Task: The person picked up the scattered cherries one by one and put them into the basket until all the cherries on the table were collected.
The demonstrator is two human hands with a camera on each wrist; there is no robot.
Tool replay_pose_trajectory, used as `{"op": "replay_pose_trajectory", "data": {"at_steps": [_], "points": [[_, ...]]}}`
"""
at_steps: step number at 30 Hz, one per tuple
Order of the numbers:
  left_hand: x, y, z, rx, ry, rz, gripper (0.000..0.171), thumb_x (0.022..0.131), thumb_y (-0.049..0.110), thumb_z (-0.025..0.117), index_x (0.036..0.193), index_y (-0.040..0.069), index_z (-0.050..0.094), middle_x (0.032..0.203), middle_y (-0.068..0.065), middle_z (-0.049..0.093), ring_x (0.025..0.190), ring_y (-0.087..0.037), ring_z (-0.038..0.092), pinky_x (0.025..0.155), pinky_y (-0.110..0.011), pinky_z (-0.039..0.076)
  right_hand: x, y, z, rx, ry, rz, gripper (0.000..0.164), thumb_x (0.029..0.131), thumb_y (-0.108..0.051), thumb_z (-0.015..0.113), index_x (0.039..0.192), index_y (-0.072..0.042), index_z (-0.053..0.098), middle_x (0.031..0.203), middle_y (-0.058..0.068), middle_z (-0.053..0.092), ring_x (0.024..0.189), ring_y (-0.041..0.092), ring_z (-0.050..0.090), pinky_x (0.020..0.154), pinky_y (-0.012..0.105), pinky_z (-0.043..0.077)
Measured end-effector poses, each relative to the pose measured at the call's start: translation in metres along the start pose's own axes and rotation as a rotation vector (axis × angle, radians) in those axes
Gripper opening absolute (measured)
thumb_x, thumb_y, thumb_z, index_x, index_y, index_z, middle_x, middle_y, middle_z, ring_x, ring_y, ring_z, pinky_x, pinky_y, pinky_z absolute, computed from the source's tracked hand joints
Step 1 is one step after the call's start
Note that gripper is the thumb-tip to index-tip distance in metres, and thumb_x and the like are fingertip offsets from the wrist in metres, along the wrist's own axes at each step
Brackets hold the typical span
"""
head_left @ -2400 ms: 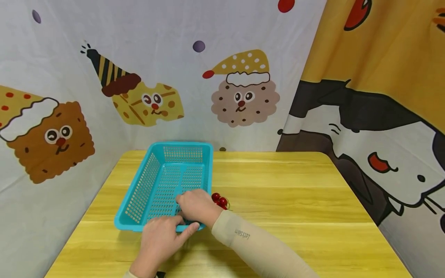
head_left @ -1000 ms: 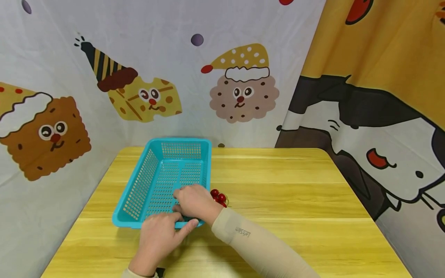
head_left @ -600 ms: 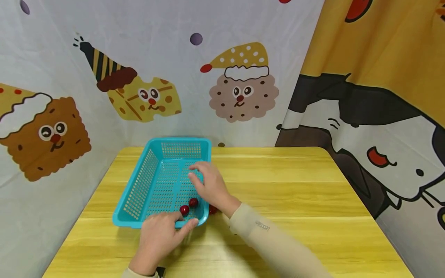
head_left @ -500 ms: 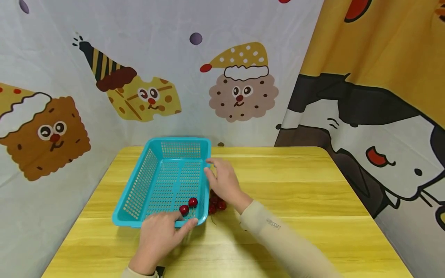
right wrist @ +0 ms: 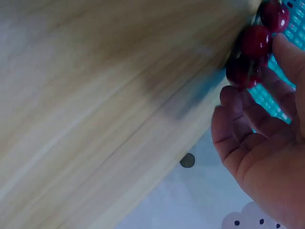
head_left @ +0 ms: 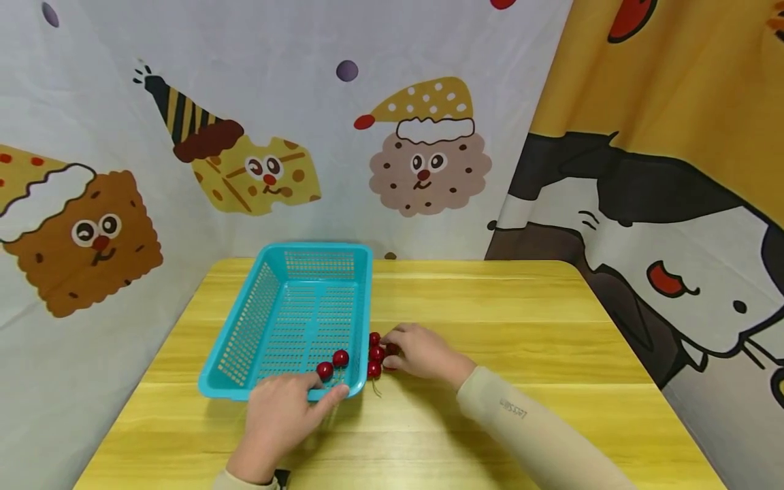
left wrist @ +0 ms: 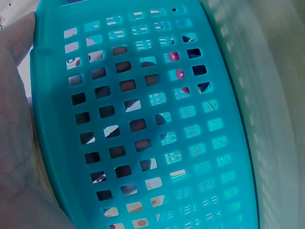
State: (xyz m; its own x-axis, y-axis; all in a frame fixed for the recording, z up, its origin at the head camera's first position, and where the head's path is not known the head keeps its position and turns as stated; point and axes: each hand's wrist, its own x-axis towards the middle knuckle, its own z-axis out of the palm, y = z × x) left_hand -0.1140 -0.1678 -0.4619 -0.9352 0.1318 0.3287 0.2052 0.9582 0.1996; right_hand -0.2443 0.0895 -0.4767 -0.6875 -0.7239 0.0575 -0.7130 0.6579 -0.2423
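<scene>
My left hand (head_left: 278,422) grips the near rim of a blue perforated plastic basket (head_left: 211,371), thumb outside and fingers reaching in; its wall (left wrist: 152,119) fills most of the left wrist view. Two dark red cherries, one at the back (head_left: 340,358), lie on the basket's floor by those fingers. Just outside the right wall, several more cherries (head_left: 374,354) with thin stems sit on the table. My right hand (head_left: 422,350) is at this cluster, thumb and forefinger apart on either side of a cherry. The right wrist view shows its bent fingers (right wrist: 231,126) beside the cherries (right wrist: 256,40).
The wooden table (head_left: 520,381) carries the basket on its left half and extends right of the cherries. Behind it hangs a pale cloth (head_left: 294,41) with cartoon prints, and a yellow printed cloth (head_left: 686,88) is at the right.
The right hand let go of two cherries inside the basket, lifted out over the right wall, and moved right and down to the cherries outside. My left hand kept its place on the rim.
</scene>
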Motion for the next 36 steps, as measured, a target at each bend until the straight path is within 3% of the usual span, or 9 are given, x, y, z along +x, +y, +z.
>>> {"op": "replay_pose_trajectory", "data": {"at_steps": [16, 27, 36], "points": [[0.001, 0.0, 0.002, 0.007, 0.042, 0.026, 0.059, 0.082, 0.079, 0.052, 0.076, 0.024, 0.073, 0.066, 0.004, 0.067, 0.058, -0.021, 0.061, 0.046, -0.035, 0.041, -0.003, 0.001, 0.01, 0.086, 0.021, 0.008, 0.036, 0.087, -0.028, 0.077, 0.116, -0.008, 0.068, 0.117, 0.007, 0.062, 0.102, 0.018, 0.058, 0.089, 0.038, 0.052], [-0.001, -0.001, 0.002, -0.001, 0.035, 0.017, 0.059, 0.082, 0.078, 0.052, 0.077, 0.023, 0.073, 0.065, 0.004, 0.067, 0.058, -0.021, 0.06, 0.046, -0.035, 0.041, -0.004, 0.009, 0.015, 0.053, 0.019, 0.002, 0.027, 0.085, -0.027, 0.08, 0.105, -0.012, 0.07, 0.134, 0.02, 0.052, 0.114, 0.03, 0.055, 0.093, 0.044, 0.05], [-0.001, -0.001, 0.002, -0.001, 0.016, 0.007, 0.059, 0.083, 0.079, 0.051, 0.078, 0.024, 0.073, 0.067, 0.005, 0.067, 0.06, -0.021, 0.061, 0.047, -0.035, 0.042, -0.01, 0.008, 0.002, 0.132, -0.004, 0.051, 0.032, 0.085, -0.026, 0.079, 0.111, -0.011, 0.069, 0.145, 0.021, 0.041, 0.116, 0.031, 0.054, 0.095, 0.045, 0.048]]}}
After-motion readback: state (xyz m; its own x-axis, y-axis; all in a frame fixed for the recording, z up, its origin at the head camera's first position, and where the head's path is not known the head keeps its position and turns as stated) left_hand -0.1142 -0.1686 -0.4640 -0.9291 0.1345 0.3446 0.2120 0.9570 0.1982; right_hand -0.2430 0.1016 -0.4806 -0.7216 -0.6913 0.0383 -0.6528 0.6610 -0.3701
